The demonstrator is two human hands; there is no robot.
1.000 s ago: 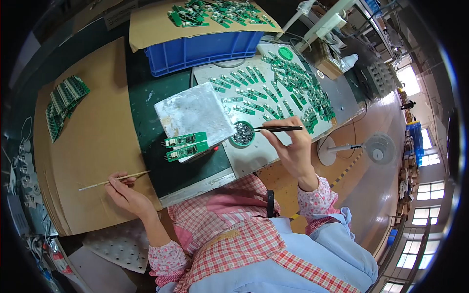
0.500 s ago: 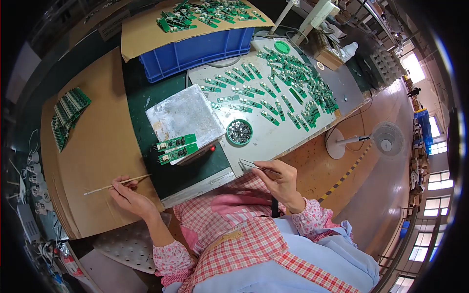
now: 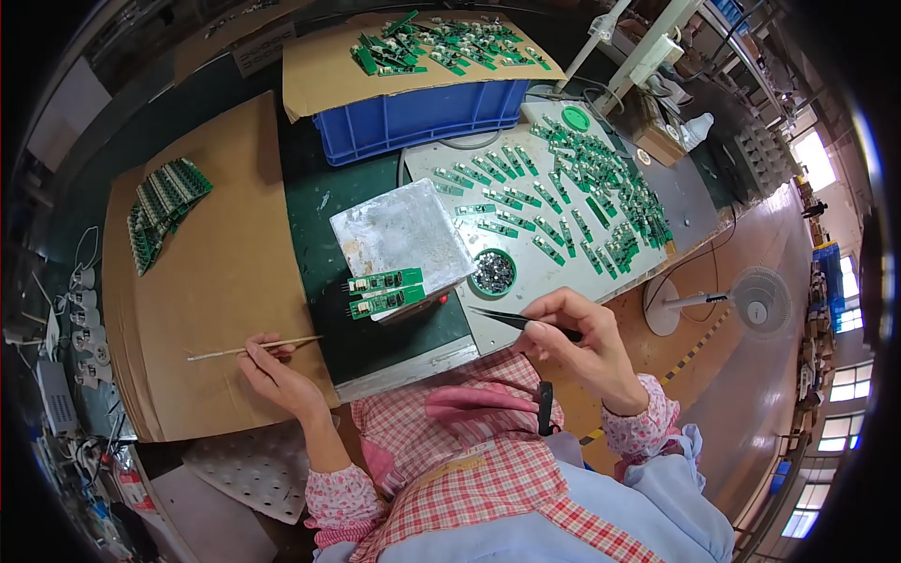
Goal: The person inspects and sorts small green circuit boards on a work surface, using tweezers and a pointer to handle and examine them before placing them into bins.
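Note:
My left hand (image 3: 282,380) is closed around a thin wooden stick (image 3: 218,355) with a whitish far end, held over brown cardboard. In my right hand (image 3: 589,345) is a pair of dark tweezers (image 3: 502,316), their tips pointing left near the worktable's front edge. Just beyond the tips stands a round green dish (image 3: 476,289) of small shiny parts. A silvery metal block (image 3: 399,230) lies between my hands. Two green circuit boards, an upper one (image 3: 385,280) and a lower one (image 3: 387,303), rest side by side at its near edge.
Many small circuit boards (image 3: 549,225) cover the pale board at right. A blue crate (image 3: 422,117) carries cardboard piled with more boards. Rows of boards (image 3: 169,206) lie on the left cardboard (image 3: 235,206). A white fan (image 3: 758,298) stands on the floor at right.
The camera view has shifted, so the bench appears farther right. My right hand has turned the tweezers more sideways, with their tips left of the dish. My left hand still holds the stick.

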